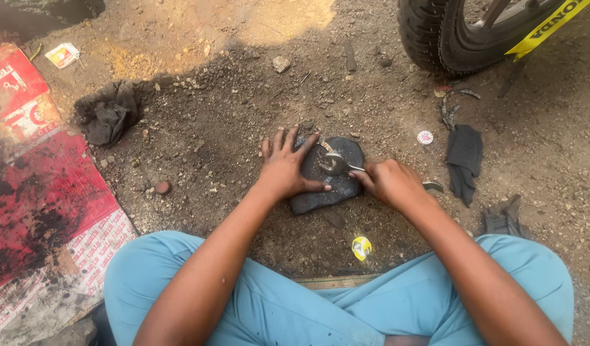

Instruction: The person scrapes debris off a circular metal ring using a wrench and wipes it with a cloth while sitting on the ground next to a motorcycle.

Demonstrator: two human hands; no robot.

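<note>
A flat dark stone-like slab [345, 188] lies on the dirt ground in front of my crossed legs. My left hand [286, 166] presses flat on its left part, fingers spread. In my right hand [389, 181] is a metal open-end wrench [338, 164]; its jaw end rests on top of the slab near a small metal part, and its other end sticks out past my fist on the right.
A motorcycle tyre [429, 35] stands at the upper right. Dark rags lie at the left [109, 112] and right [464, 160]. A curved metal piece [450, 106], a bottle cap [425, 137], a yellow scrap [361, 247] and red printed cardboard [45, 205] lie around.
</note>
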